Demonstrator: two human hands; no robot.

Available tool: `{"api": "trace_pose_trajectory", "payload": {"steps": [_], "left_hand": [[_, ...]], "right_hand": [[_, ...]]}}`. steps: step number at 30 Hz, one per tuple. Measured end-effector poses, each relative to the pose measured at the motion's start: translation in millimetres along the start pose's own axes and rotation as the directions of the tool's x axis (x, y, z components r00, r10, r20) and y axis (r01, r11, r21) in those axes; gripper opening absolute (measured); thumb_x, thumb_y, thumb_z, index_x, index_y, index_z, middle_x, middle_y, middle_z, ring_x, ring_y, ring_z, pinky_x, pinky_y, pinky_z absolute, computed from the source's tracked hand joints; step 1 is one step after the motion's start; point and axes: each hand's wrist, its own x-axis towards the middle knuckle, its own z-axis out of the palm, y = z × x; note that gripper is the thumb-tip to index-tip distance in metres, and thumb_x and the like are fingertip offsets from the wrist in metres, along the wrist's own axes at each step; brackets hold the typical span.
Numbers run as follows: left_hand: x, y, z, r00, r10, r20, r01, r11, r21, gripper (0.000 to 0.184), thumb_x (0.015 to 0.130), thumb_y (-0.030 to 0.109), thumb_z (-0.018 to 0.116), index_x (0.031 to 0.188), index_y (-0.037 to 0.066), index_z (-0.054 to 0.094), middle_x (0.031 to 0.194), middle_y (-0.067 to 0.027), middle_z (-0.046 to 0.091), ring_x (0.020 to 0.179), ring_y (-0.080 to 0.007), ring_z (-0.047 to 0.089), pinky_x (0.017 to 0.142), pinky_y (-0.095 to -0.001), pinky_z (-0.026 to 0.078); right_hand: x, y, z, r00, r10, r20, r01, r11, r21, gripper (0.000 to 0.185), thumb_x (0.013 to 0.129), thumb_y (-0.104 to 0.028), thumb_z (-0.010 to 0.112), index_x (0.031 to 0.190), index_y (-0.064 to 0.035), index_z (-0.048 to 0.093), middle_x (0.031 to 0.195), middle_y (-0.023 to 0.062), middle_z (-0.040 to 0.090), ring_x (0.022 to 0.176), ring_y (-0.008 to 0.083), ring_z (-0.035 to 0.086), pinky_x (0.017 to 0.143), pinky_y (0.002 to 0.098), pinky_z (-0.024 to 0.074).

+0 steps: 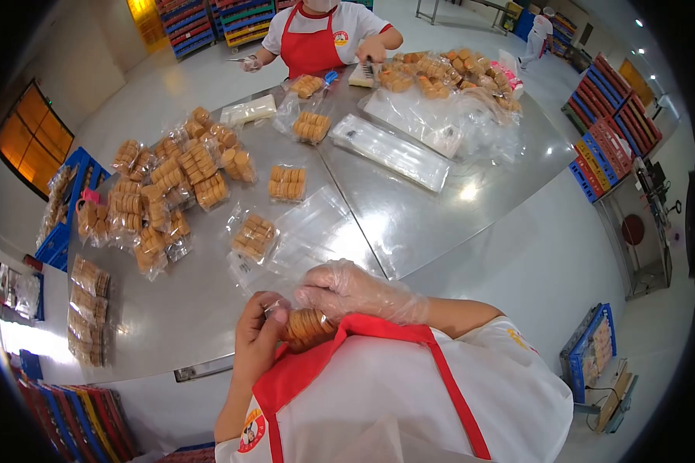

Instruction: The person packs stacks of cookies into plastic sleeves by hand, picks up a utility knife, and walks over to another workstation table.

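Note:
Close to my chest is a clear bag of round biscuits (309, 329). My left hand (259, 330), bare, is closed on the bag's left side with the thumb over the plastic. My right hand (351, 290), in a clear plastic glove, has its fingers pinched together at the bag's upper edge; the fingertips are partly hidden. Just beyond my hands, flat clear bags (305, 231) lie on the steel table (409, 239). A filled biscuit pack (254, 237) rests beside them, and another pack (287, 184) sits farther off.
Biscuit packs (166, 181) are heaped on the left, with a row of packs (89, 312) along the left edge. A stack of clear bags (392, 150) lies mid-table. Opposite stands a co-worker (316, 38) near a second biscuit heap (448, 73). Coloured crates (614, 108) stand right.

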Motion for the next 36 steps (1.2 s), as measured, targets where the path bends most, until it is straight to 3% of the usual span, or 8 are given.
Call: {"api": "trace_pose_trajectory", "payload": {"steps": [7,10,20,23,25,27,30,36], "left_hand": [[-2.0,-0.1,0.5,1.0,-0.02,0.001,0.02,0.999,0.041,0.009,0.095,0.009,0.056,0.099,0.001,0.058,0.088,-0.0009,0.056,0.083,-0.0102,0.052,0.075,-0.025,0.043],[0.7,-8.7,-1.3,0.999,0.02,-0.026,-0.018,0.996,0.085,0.006,0.094,0.008,0.056,0.097,0.002,0.057,0.087,-0.0006,0.055,0.08,-0.01,0.05,0.074,-0.025,0.042],[-0.2,-12.3,14.2,0.97,-0.149,-0.193,0.059,0.911,-0.408,0.011,0.085,-0.004,0.053,0.091,0.003,0.058,0.083,-0.002,0.055,0.074,-0.007,0.049,0.067,-0.022,0.041],[-2.7,-30.6,-7.3,0.944,-0.33,-0.023,0.309,0.903,-0.298,0.019,0.086,-0.001,0.05,0.097,0.0,0.065,0.083,-0.0032,0.057,0.074,-0.0078,0.05,0.067,-0.0228,0.043],[-3.7,-28.2,-6.6,0.945,-0.326,-0.015,0.322,0.937,-0.133,0.023,0.088,0.002,0.049,0.1,-0.001,0.068,0.084,-0.003,0.058,0.076,-0.0088,0.051,0.069,-0.0243,0.044],[-7.4,-20.3,-3.8,0.939,-0.343,-0.022,0.341,0.937,-0.074,0.025,0.094,0.008,0.049,0.101,-0.003,0.069,0.086,-0.0048,0.059,0.08,-0.0141,0.054,0.074,-0.029,0.045],[-12.2,-12.2,-8.1,0.978,-0.207,0.034,0.196,0.96,0.201,0.034,0.098,0.023,0.05,0.104,-0.006,0.066,0.091,-0.005,0.058,0.089,-0.015,0.058,0.08,-0.0289,0.046],[-16.1,1.1,-6.4,0.973,-0.127,0.193,0.007,0.852,0.523,0.058,0.074,0.035,0.083,0.113,-0.002,0.062,0.099,-0.0129,0.057,0.096,-0.0284,0.059,0.086,-0.0348,0.048]], "right_hand": [[3.6,6.4,2.4,0.959,-0.277,-0.063,0.273,0.96,-0.061,0.027,0.099,-0.025,0.059,0.093,0.0015,0.064,0.073,0.0015,0.053,0.066,0.009,0.048,0.061,0.0272,0.0426],[-7.4,-5.8,3.3,0.977,0.21,0.038,-0.212,0.942,0.261,0.025,0.1,-0.024,0.058,0.096,0.0005,0.063,0.075,0.0009,0.054,0.068,0.0083,0.049,0.061,0.0268,0.0423],[-3.3,1.8,7.8,0.945,0.325,-0.015,-0.31,0.912,0.268,0.016,0.094,-0.015,0.058,0.104,-0.0041,0.065,0.079,0.0005,0.06,0.06,0.0054,0.047,0.052,0.0234,0.0408],[-3.6,15.6,7.7,0.949,0.314,0.033,-0.31,0.906,0.288,0.019,0.093,-0.014,0.058,0.107,-0.005,0.066,0.084,0.0026,0.062,0.066,0.006,0.05,0.057,0.0234,0.0428],[0.5,33.8,1.6,0.923,0.353,0.152,-0.376,0.912,0.167,0.023,0.092,-0.017,0.059,0.11,-0.005,0.065,0.091,0.0051,0.064,0.077,0.0074,0.055,0.067,0.0244,0.0468],[-4.7,46.5,5.5,0.941,0.298,0.158,-0.336,0.879,0.34,0.027,0.093,-0.022,0.061,0.112,-0.0038,0.065,0.097,0.0061,0.065,0.083,0.0101,0.058,0.073,0.0258,0.0487],[-16.5,33.4,7.6,0.927,0.308,0.212,-0.373,0.804,0.463,0.036,0.093,-0.031,0.063,0.113,-0.0011,0.065,0.104,0.0075,0.065,0.093,0.0141,0.06,0.083,0.0284,0.0497],[-26.7,28.7,2.5,0.881,0.372,0.294,-0.472,0.735,0.486,0.051,0.093,-0.041,0.066,0.119,0.0013,0.061,0.113,0.0104,0.063,0.106,0.0177,0.059,0.093,0.0323,0.0492]]}}
